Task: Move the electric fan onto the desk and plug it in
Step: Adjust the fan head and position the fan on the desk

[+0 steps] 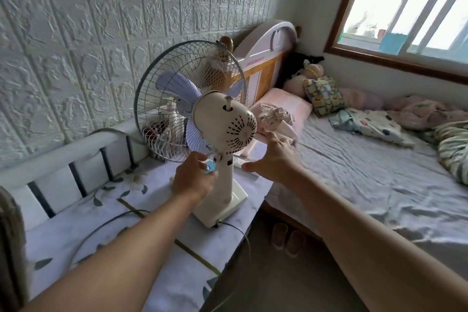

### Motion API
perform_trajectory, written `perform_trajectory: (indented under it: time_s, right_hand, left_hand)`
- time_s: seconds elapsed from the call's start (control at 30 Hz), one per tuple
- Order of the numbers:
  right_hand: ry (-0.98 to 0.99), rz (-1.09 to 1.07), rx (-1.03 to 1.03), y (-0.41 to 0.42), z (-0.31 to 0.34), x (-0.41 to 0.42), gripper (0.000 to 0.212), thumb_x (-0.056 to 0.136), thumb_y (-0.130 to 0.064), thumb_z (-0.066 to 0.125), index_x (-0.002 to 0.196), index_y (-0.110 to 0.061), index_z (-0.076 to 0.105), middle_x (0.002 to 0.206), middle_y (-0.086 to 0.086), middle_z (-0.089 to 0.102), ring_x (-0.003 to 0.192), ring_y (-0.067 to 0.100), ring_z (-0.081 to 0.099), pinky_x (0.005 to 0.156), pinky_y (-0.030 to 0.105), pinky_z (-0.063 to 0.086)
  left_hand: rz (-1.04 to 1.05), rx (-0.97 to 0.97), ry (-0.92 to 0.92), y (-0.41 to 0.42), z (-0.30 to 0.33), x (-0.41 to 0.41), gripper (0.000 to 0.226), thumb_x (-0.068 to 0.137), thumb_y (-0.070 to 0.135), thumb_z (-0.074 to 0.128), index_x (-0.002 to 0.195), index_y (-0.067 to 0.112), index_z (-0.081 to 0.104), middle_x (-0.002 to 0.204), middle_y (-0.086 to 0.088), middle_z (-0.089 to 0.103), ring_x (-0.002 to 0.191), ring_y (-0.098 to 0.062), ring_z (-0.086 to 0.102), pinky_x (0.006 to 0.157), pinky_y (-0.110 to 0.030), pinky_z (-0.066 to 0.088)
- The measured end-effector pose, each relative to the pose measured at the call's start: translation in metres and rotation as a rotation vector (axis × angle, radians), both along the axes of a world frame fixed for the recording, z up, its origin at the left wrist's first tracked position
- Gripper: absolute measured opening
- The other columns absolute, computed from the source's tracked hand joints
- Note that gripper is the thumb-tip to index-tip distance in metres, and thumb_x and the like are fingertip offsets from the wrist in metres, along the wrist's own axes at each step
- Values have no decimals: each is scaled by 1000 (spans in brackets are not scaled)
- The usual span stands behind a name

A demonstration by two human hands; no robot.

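Two bare forearms, reaching forward from the near edge of view.

Left hand [193, 178]: at the left side of the fan neck, fingers curled around a small blue knob [210, 167] on the stem; grasp on the knob, thumb hidden behind.

Right hand [272, 157]: just right of the fan neck, below the motor housing; fingers spread and released, no contact with the fan visible.

Fan [222, 124]: cream body, upright on the table [76, 240] at its right edge, toward the far end; square base flat on the top, round wire guard facing the wall, pale blue blades inside, vented motor housing facing the viewer.

Cord [106, 225]: dark, running from the rear of the fan base, one loop lying leftward across the table, another part hanging over the right edge toward the floor. Plug end not in view.

Table: pale cloth with leaf print; white railing along its left edge.

Slippers [287, 238]: one pair on the floor, between table and bed.

Bed [379, 185]: right of the table, wrinkled pale sheet, pink pillow and crumpled cloth near the headboard [266, 53], plush toy [302, 75] and patterned cushion at the far corner, bedding heaped along the far side.

Window [410, 5]: brown frame, above the bed.
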State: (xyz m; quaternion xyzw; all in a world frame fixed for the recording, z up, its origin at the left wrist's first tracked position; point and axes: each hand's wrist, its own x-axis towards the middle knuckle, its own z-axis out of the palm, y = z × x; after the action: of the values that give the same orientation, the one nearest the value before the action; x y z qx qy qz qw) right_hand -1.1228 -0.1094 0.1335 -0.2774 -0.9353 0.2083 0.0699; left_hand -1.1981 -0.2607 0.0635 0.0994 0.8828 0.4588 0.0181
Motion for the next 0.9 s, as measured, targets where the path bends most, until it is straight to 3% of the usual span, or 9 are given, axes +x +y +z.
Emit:
perform_trajectory:
  time_s: [0.27,0.37,0.57,0.73,0.9]
  right_hand:
    - [-123,223,-41,45,-48,-18,99,64,-43,78,144,-25,21,138,16,37,128,33,35,101,46,41]
    - [-151,328,-35,57,-71,-30,96,66,-39,78,144,-24,24,140,17,36,128,35,36,100,46,40]
    - [-232,475,-99,73,-137,-59,90,70,-18,72,145,-26,24,140,18,36,130,36,34,103,43,40]
    - [-346,558,-90,75,-189,-81,94,74,-5,64,148,-35,14,132,19,36,121,37,41,85,37,44]
    - [-383,568,-62,72,-220,-91,90,74,-10,70,145,-38,22,126,13,42,105,28,55,76,28,44]
  left_hand:
    - [169,-97,-93,28,-27,12,48,73,29,73,115,15,52,116,-6,66,106,-25,61,86,-31,46]
    - [249,-59,-134,46,-38,14,55,74,29,74,120,13,48,120,-7,62,106,-25,61,83,-30,45]
    - [391,92,-140,85,-54,2,55,82,27,66,130,24,40,130,-3,57,114,-26,57,87,-30,44]
    - [433,240,-221,113,-71,-15,71,76,34,73,134,13,38,130,-9,58,116,-27,56,97,-32,41]
    - [505,68,-60,119,-88,-25,62,71,38,75,123,19,46,121,-5,65,111,-28,61,91,-35,46]
